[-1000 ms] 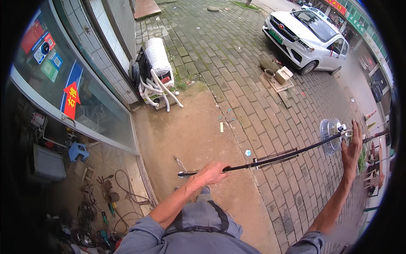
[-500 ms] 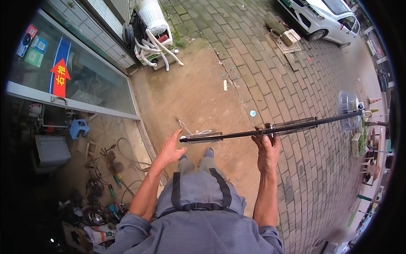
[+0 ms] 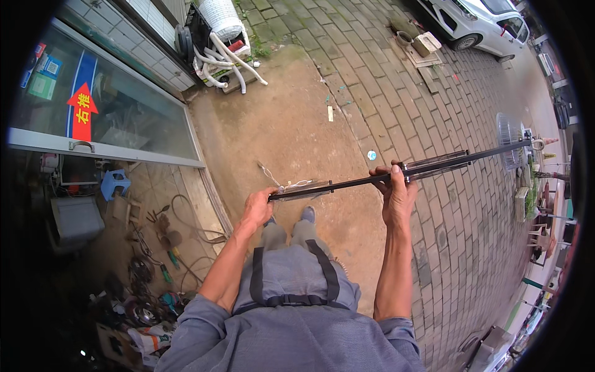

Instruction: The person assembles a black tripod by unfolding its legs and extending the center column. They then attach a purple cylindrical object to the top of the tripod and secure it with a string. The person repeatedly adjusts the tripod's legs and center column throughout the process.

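Observation:
A long black bar-shaped light fixture (image 3: pixel 353 183) spans the view in front of me, its right end slightly farther away. My left hand (image 3: pixel 255 209) is closed round its left end. Farther right, my right hand (image 3: pixel 398 193) grips the bar from below, thumb on top. Clear tube-like shades (image 3: pixel 437 166) run along the bar beside each hand, and a round ribbed clear shade (image 3: pixel 510 139) shows at the far right end. Thin pale wires (image 3: pixel 291 185) lie in view just beyond the left part.
To my left stands a glass door (image 3: pixel 142 118) beside a cluttered tiled floor with a blue stool (image 3: pixel 114 183) and tools. White hoses (image 3: pixel 226 62) lie by the wall ahead. Brick paving (image 3: pixel 446 248) stretches right, towards a parked white car (image 3: pixel 474 25).
My left hand has gone from open fingers beside the bar's end to a closed grip on it. The left end has risen a little in view, and the right end has swung farther away.

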A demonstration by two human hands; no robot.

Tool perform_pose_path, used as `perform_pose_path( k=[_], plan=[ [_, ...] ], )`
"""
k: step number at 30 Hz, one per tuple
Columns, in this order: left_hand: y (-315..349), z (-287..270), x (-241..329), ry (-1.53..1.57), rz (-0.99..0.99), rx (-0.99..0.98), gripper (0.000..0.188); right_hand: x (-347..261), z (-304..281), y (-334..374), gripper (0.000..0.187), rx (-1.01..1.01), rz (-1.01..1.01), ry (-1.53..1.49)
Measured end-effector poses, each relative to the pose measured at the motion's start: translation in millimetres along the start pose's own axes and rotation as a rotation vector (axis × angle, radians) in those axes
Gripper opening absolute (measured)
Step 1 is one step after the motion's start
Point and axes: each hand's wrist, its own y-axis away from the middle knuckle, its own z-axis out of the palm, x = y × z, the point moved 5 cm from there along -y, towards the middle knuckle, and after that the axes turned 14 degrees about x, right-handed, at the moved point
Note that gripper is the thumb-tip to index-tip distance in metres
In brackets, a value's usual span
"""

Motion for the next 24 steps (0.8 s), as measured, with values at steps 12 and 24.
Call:
perform_pose_path(
  k=[12, 24],
  plan=[
    [-3.7, -12.4, 10.3, -0.040, -0.033, -0.015, 0.036, -7.3, 45.9, -34.5, 0.044, -0.138, 0.029, 0.083],
    [-7.2, -11.6, 8.3, -0.054, -0.068, -0.065, 0.032, -4.4, 51.2, -38.2, 0.052, -0.161, 0.084, 0.051]
  ],
)
